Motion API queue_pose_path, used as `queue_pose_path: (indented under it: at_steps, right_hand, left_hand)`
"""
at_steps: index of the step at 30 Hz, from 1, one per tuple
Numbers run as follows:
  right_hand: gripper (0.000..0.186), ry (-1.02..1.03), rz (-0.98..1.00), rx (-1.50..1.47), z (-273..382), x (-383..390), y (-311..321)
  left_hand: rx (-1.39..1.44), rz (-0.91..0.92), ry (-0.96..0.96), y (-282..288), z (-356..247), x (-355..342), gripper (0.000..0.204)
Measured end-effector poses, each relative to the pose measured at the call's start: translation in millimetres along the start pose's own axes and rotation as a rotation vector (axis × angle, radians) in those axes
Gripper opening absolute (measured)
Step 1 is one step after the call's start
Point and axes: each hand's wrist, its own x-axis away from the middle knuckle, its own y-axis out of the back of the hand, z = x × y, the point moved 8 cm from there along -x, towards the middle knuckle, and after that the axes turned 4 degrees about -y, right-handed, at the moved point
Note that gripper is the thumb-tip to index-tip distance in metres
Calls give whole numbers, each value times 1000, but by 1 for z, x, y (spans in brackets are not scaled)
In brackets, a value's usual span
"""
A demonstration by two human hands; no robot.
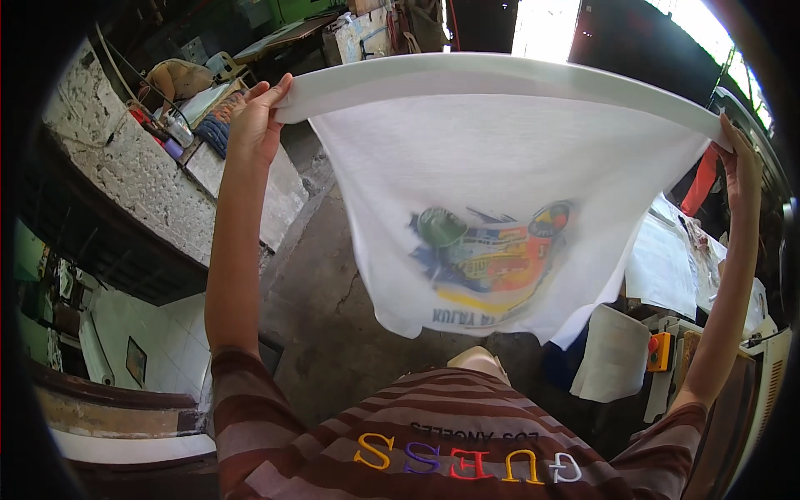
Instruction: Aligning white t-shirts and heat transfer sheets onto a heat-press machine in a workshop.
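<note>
A white printed cloth (400,158) is stretched wide in front of me, its top edge forming a long straight white band. From that band the cloth hangs down loosely, and a colourful print in green, yellow, red and blue shows on its lower half. At the band's left end my left hand (260,121) grips the corner between thumb and fingers. My right hand (738,158) pinches the band's other end at far right. Both arms reach forward, raised above the floor.
Below lies a grey concrete floor (329,275). A rough whitewashed low wall (125,150) stands at left, with bottles and folded cloth on a ledge. At right are a table with white sheets (662,262) and a yellow box with a red button (659,351). Another person (179,79) bends at far left.
</note>
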Motion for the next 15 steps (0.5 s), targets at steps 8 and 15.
queue_pose_path:
  at_steps: [8, 15]
  right_hand:
    - [12, -71, 173, -64, -39, -32, -3]
    - [20, -40, -24, 100, -67, -75, -29]
  left_hand:
    - [-20, 89, -58, -19, 4, -47, 24]
    - [-109, 148, -16, -72, 52, -116, 22]
